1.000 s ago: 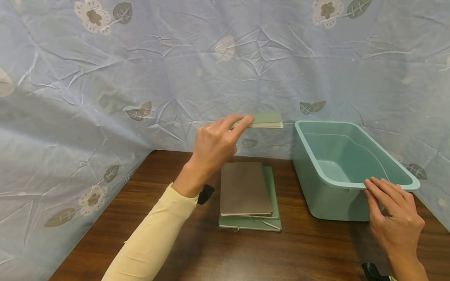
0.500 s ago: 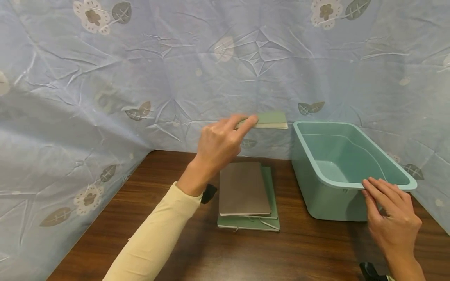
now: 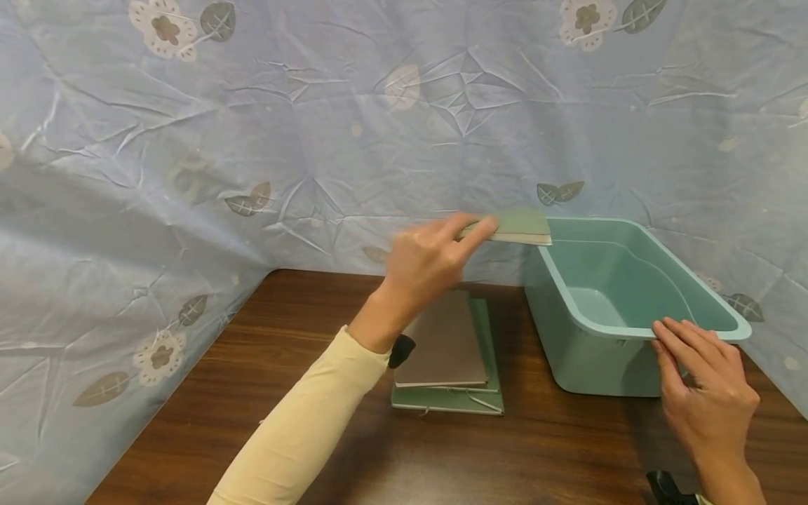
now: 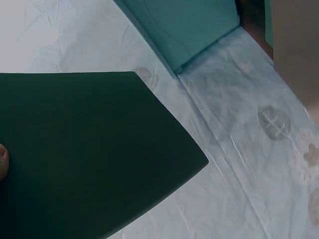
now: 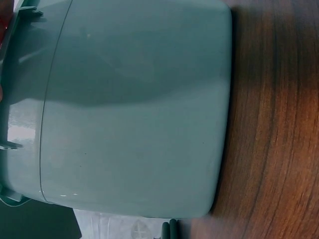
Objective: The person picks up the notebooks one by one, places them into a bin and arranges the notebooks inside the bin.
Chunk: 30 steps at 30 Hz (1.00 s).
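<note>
My left hand [image 3: 429, 259] pinches a thin green notebook [image 3: 520, 221] between thumb and fingers. It holds the notebook up above the table, and the far corner overlaps the bin's left rim in the head view. Up close in the left wrist view, the notebook's cover [image 4: 99, 144] looks dark green, and a fingertip [image 4: 3, 162] shows at the left edge. At the right, my right hand [image 3: 710, 379] grips the near rim of a light teal plastic bin [image 3: 606, 361], thumb against the outer side. The bin's outer wall [image 5: 129, 124] fills most of the right wrist view.
A brown notebook [image 3: 445, 351] lies stacked over green ones [image 3: 485, 344] with ribbon ends on the dark wooden table [image 3: 549, 449]. Behind the table and along its left side hangs a pale patterned sheet [image 3: 379, 140]. The visible bin floor [image 3: 593, 304] is bare.
The left hand has carried the green notebook rightward and slightly down, up to the bin's left rim. The right hand stays on the near rim; the stack has not moved.
</note>
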{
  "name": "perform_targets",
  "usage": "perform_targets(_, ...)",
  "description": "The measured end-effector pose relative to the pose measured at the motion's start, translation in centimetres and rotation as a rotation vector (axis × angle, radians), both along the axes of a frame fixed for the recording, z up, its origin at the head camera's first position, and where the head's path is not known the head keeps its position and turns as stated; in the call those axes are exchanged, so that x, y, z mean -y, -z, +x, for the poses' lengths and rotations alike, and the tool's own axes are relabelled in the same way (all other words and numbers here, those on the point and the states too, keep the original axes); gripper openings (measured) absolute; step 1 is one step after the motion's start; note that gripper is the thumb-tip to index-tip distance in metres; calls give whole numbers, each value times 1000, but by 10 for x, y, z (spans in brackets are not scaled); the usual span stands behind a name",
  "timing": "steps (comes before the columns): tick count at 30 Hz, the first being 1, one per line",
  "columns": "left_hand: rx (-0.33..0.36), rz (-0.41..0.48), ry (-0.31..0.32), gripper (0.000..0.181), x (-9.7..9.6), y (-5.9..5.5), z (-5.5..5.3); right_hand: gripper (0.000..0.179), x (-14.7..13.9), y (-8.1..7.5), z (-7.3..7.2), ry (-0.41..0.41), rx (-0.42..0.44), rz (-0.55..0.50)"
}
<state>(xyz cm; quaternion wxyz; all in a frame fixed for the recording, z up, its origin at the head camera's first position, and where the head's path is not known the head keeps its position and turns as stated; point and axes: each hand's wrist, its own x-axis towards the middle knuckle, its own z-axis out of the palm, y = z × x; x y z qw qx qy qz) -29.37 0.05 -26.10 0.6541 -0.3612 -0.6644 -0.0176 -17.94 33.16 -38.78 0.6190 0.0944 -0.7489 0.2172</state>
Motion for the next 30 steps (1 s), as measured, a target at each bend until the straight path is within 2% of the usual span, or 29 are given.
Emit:
perform_targets(4,-2,-18,20,19,-12,2,0,23,-1,1,0,3,-1,-1)
perform_targets(11,26,-67,60,36,-29,5,0,23,-2,2,0,6,7,4)
perform_targets(14,49,-89,82,39,-33,6,0,23,-2,2,0,10,9,2)
perform_targets(21,68,-114,99,31,-41,9,-1,24,-1,2,0,9,14,-1)
perform_targets(30,116,-152,114,48,-49,9,1,23,-2,3,0,19,20,-2)
